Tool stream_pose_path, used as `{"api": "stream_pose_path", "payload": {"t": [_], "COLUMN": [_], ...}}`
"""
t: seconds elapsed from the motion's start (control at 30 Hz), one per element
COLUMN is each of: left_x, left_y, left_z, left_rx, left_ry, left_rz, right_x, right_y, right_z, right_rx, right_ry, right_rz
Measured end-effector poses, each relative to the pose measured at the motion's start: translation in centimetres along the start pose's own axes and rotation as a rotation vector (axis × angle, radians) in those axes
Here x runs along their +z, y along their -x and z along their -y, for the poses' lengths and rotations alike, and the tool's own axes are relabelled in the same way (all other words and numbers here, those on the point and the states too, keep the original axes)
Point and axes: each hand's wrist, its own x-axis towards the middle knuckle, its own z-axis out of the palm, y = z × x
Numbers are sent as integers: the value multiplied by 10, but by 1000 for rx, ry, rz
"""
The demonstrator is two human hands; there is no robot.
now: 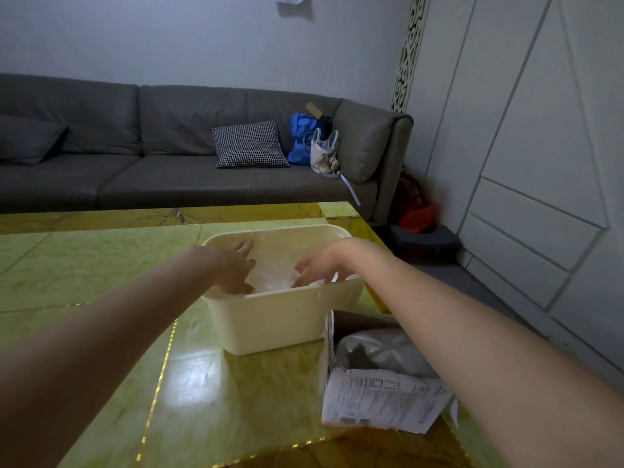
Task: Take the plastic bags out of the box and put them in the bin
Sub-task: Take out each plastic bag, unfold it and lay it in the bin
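Both hands reach into the cream rectangular plastic bin (283, 319): left hand (236, 268) and right hand (320, 265), fingers spread and loosely bent, touch clear crumpled plastic bags (273, 282) inside it. Beside it stands the torn cardboard box (378, 396).

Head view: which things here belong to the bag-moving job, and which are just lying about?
Job: cream bin; clear plastic bag inside it; cardboard box with a grey bag; left hand and right hand over the bin.

Lying about: sofa, checked cushion, blue bag, white handbag.
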Motion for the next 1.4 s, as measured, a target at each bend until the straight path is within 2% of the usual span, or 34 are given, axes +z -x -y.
{"api": "stream_pose_path", "payload": {"t": [0.13,0.2,0.27,0.4,0.57,0.63,0.73,0.8,0.9,0.97,1.07,1.27,1.4], "left_x": [-8,-13,-17,-28,-52,-58,-53,-45,-35,-33,-29,-24,-24], "left_y": [-2,-3,-1,11,59,77,94,101,103,104,100,94,94], "left_z": [-2,2,1,5,-9,-34,-75,-102,-124,-130,-130,-128,-123], "left_rx": [-9,6,27,43,168,271,405,443,408,358,285,233,265], "left_ry": [64,178,260,329,550,667,645,545,465,455,488,625,701], "left_rz": [135,206,186,-64,-476,-554,-449,-344,-311,-355,-441,-470,-457], "right_x": [1,1,-2,-15,-25,-18,10,35,65,76,76,56,51], "right_y": [-6,-8,-7,12,79,106,131,140,136,133,129,140,141], "right_z": [2,3,2,-3,-13,-19,-26,-30,-29,-31,-35,-43,-50], "right_rx": [-7,-16,-29,-113,-191,-149,38,137,117,94,81,-36,13], "right_ry": [16,-7,-31,-38,-92,-96,83,178,241,181,43,-193,-317], "right_rz": [-16,-22,-35,-118,-380,-306,-124,-87,-248,-386,-474,-456,-486]}}
